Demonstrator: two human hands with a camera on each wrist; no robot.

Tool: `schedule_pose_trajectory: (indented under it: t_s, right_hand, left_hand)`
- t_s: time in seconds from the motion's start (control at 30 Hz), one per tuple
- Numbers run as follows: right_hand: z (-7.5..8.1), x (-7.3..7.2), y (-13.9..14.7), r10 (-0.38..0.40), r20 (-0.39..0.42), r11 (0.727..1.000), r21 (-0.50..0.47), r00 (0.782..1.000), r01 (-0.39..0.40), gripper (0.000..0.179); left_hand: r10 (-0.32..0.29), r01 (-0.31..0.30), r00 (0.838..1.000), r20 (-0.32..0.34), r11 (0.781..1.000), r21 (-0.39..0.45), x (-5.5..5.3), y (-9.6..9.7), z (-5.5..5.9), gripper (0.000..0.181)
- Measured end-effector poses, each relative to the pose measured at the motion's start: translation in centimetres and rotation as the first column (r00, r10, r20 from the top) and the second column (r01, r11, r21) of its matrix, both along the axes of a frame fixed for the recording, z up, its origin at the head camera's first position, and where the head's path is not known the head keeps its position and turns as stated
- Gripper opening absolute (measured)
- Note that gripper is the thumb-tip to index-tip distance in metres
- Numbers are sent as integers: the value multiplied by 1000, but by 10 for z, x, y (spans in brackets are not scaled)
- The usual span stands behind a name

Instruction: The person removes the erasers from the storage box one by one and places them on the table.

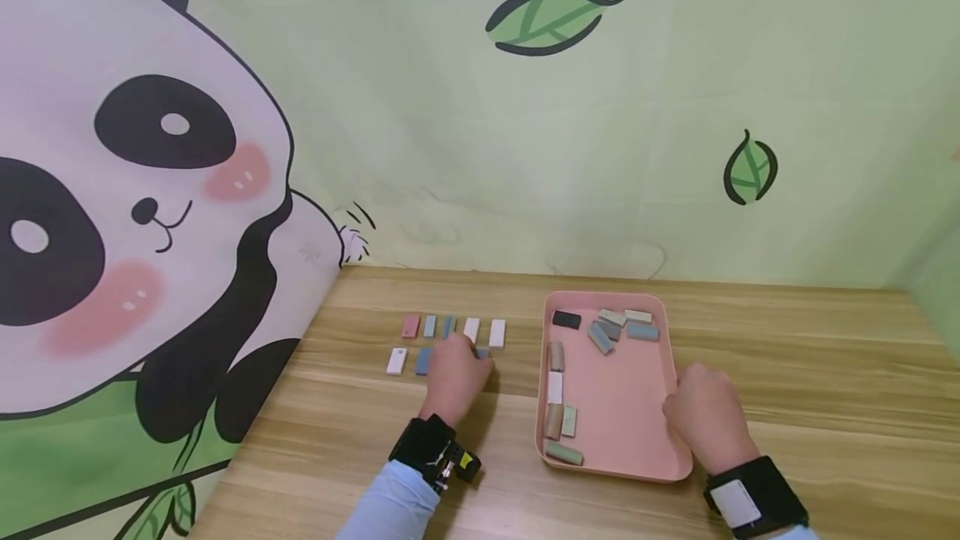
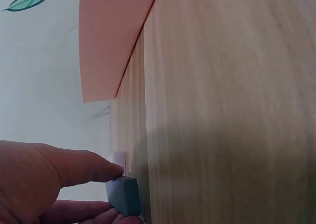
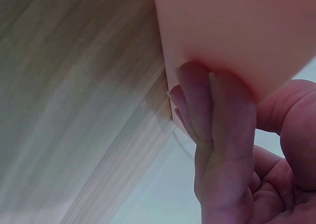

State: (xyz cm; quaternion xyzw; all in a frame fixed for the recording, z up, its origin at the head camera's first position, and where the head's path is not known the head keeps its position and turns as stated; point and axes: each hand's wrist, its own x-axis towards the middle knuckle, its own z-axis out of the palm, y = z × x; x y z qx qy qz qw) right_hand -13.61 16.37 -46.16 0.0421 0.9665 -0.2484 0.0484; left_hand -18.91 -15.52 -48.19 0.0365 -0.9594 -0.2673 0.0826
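Observation:
My left hand is at the right end of the near row of small rectangular blocks on the table. Between its thumb and fingers it pinches a grey-blue block, mostly covered by the hand in the head view. Beside it in that row lie a blue block and a white block. My right hand grips the right wall of a pink tray. In the right wrist view its fingertips press the outer wall, and the thumb goes over the rim.
A far row holds a pink block, blue ones and two white ones. Inside the tray, several blocks lie along the left wall and in the far part, among them a black block. A panda-print backdrop rises behind the wooden table.

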Motion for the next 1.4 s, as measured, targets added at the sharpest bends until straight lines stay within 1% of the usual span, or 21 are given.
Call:
schedule_pose_trajectory:
  t_s: [0.27, 0.4, 0.53, 0.6, 0.7, 0.77, 0.8, 0.9, 0.97, 1.1, 1.17, 1.23, 1.3, 1.37, 1.4]
  right_hand:
    - [2, 1, 0, -2, 20, 1000, -6, 1000, 2, 10]
    - [2, 1, -1, -1, 13, 1000, -6, 1000, 1, 11]
    - [1, 1, 0, 7, -8, 1000, -4, 1000, -7, 11]
    - [1, 1, 0, 13, -21, 1000, -5, 1000, -13, 11]
    - [0, 1, 1, 19, -33, 1000, -7, 999, -19, 11]
    - [0, 1, 1, 15, -31, 1000, -13, 999, -16, 11]
    - [0, 1, 1, 14, -30, 1000, -16, 999, -15, 11]
    - [0, 1, 1, 15, -30, 1000, -18, 999, -16, 11]
    - [0, 0, 1, 16, -35, 1000, -12, 999, -16, 10]
    - [-1, 0, 2, 16, -45, 1000, -7, 999, -16, 9]
    - [-1, 0, 2, 13, -46, 1000, -8, 999, -14, 9]
    - [-1, 0, 3, 15, -48, 1000, -7, 999, -15, 9]
    - [-2, 0, 2, 14, -54, 1000, -5, 998, -15, 9]
    - [-2, 1, 2, 13, -62, 1000, 1, 998, -13, 8]
    - [-2, 1, 1, 12, -65, 1000, 1, 998, -12, 8]
  left_hand:
    - [29, -27, 999, 30, 998, -65, -2, 1, 0, 24]
    - [21, -17, 999, 40, 996, -85, -3, 2, 0, 24]
    - [-4, 8, 999, 51, 996, -93, -5, 2, 3, 23]
    - [-15, 19, 999, 47, 995, -94, -6, 2, 7, 23]
    - [-35, 38, 999, 29, 995, -97, -9, 3, 17, 23]
    - [-50, 51, 999, 5, 994, -100, -12, 6, 26, 13]
    - [-61, 60, 998, -7, 992, -109, -14, 8, 30, 13]
    - [-107, 102, 993, -42, 989, -106, -19, 14, 41, 25]
    - [-142, 133, 988, -66, 983, -128, -23, 19, 47, 32]
    - [-229, 214, 969, -92, 966, -147, -29, 34, 53, 37]
    - [-279, 265, 955, -100, 954, -137, -31, 43, 56, 41]
    - [-345, 330, 931, -116, 935, -132, -32, 52, 59, 45]
    - [-411, 392, 902, -132, 908, -145, -33, 62, 62, 49]
    - [-478, 447, 867, -143, 872, -202, -34, 72, 64, 53]
    - [-503, 467, 853, -140, 855, -226, -34, 76, 65, 54]
